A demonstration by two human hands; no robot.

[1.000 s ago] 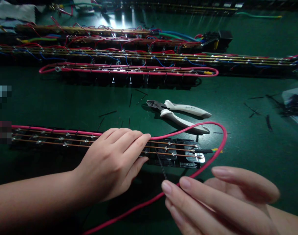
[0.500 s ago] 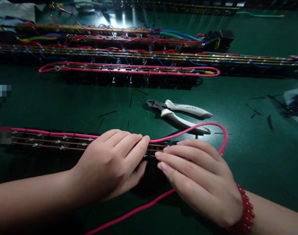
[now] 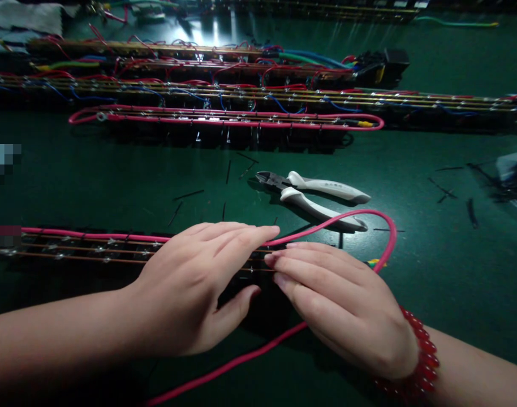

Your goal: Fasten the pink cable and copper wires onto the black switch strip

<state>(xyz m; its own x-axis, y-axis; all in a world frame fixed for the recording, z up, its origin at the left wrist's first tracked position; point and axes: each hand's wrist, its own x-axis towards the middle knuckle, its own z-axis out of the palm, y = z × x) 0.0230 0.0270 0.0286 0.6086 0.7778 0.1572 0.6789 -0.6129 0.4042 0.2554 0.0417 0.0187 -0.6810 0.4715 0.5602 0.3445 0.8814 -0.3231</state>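
Observation:
Across the near side of the table runs a dark strip assembly (image 3: 59, 251) with thin copper-coloured rods. A thick red cable (image 3: 89, 236) lies along its far edge, loops out to the right and comes back beneath my right hand. My left hand (image 3: 199, 277) rests over the strip and cable, fingers stretched out and thumb apart. Close beside it, my right hand (image 3: 339, 305) has its fingertips pressed together at the rods, inside the cable's loop. Whatever sits between those fingertips is hidden. A red bead bracelet (image 3: 426, 350) circles the right wrist.
White-handled diagonal cutters (image 3: 326, 189) lie just beyond the hands, jaws pointing left. Short black offcuts (image 3: 188, 195) are scattered on the green table (image 3: 114, 175). Farther back stand a strip with a tied red cable loop (image 3: 224, 125) and longer wired strips (image 3: 326, 99).
My left hand's fingers have straightened and its thumb has moved away from them. My right hand has shifted slightly left, its fingertips still together at the rods.

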